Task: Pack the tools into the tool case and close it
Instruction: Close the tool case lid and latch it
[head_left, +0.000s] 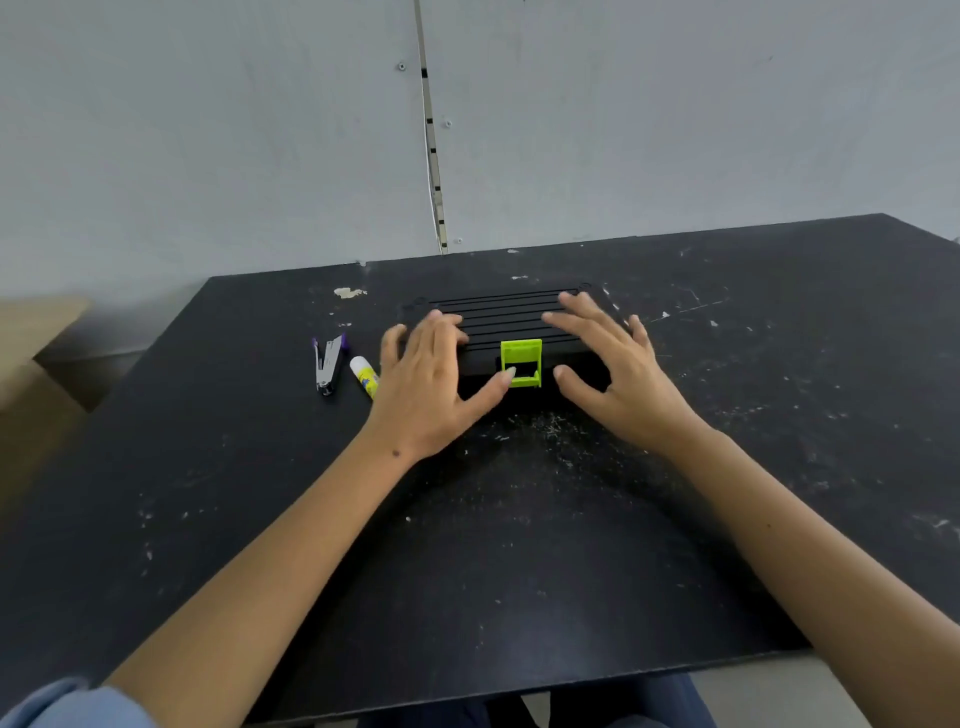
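1. The tool case (511, 325) lies flat and shut on the black table (571, 519), its ribbed lid under both sets of fingertips.
2. The left hand (434, 382) rests spread on the lid's left part, fingers straight and gripping nothing; its thumb reaches to the green latch (521, 362), touching or nearly touching its lower edge (which of the two cannot be told).
3. The right hand (610, 371) mirrors it on the lid's right part, fingers splayed and relaxed, thumb just right of the latch, holding nothing.
4. Judging by this placing, the fingers steady the lid while the thumbs work the latch.
5. A stapler (329, 364) and a glue stick (364, 376) lie on the table just left of the left hand's little finger, outside the case, so the packing looks unfinished (if they count as tools).
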